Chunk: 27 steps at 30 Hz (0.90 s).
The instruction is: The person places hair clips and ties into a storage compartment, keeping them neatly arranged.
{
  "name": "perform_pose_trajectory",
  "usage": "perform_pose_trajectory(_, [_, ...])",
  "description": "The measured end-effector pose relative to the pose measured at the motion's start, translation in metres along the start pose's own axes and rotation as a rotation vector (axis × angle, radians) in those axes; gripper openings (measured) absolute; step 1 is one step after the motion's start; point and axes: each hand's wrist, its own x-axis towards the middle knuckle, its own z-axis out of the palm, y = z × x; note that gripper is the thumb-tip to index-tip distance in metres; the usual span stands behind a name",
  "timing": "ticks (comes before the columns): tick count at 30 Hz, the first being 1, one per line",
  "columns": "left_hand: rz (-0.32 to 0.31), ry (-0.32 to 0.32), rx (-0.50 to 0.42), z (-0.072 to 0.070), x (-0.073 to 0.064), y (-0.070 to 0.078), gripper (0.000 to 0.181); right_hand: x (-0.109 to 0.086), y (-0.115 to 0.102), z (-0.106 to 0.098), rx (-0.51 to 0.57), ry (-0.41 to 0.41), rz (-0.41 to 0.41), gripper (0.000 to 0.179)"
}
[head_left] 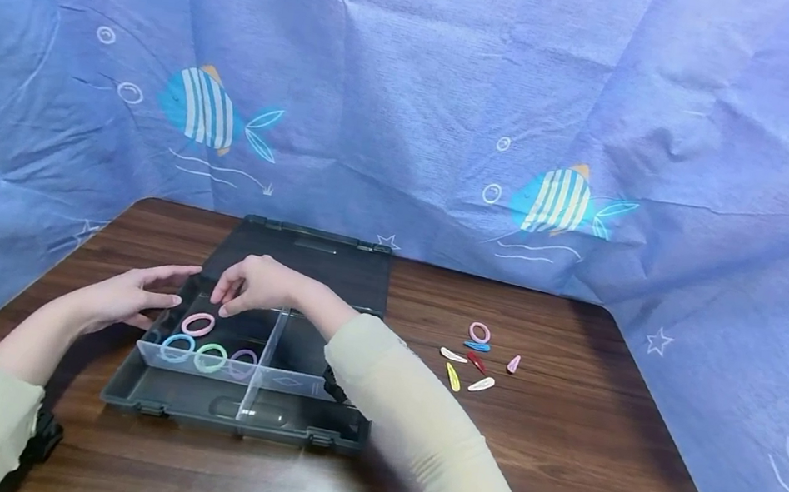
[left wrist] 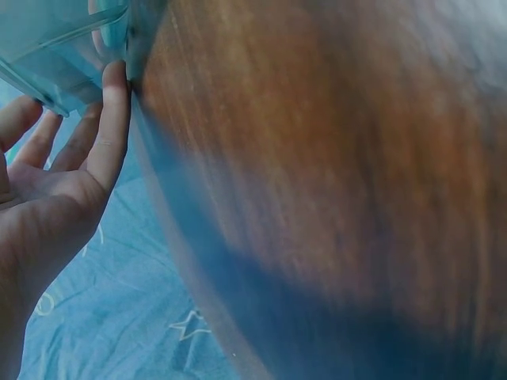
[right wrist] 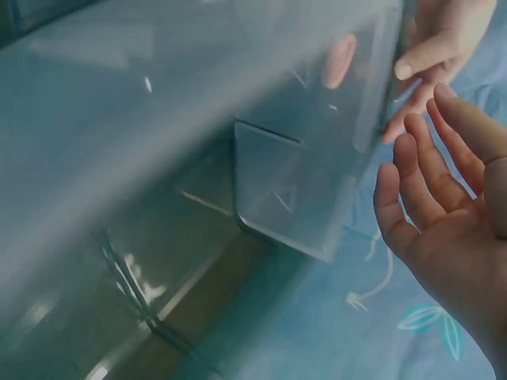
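A dark see-through organizer box [head_left: 116,394] lies with its lid [head_left: 352,278] laid back. In its left compartment are a pink hair tie [head_left: 186,325], a blue hair tie [head_left: 179,335], a green hair tie [head_left: 211,346] and a purple hair tie [head_left: 245,352]. My left hand [head_left: 118,300] rests against the box's left side, its fingers extended along the wall in the left wrist view. Over that compartment, just behind the pink hair tie, hovers my right hand [head_left: 263,286]. In the right wrist view its fingers [right wrist: 428,178] bend loosely around nothing.
On the table's right part lie a pink hair tie [head_left: 471,330], a blue hair clip [head_left: 476,347], a red hair clip [head_left: 476,363], a yellow hair clip [head_left: 453,377] and several pale ones. Behind the wooden table [head_left: 567,421] hangs a blue fish-print cloth [head_left: 413,114].
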Motion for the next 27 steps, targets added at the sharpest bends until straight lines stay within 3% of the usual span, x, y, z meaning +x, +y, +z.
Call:
perform_pose_trajectory(12, [-0.005, -0.009, 0.01, -0.001, 0.0, -0.001, 0.068, -0.033, -0.01, -0.029, 0.072, -0.087, -0.058, 0.014])
perform_pose_trajectory(27, [0.003, -0.007, 0.031, 0.0, -0.001, 0.0, 0.068, -0.091, -0.012, -0.068, 0.053, -0.018, -0.16, 0.016])
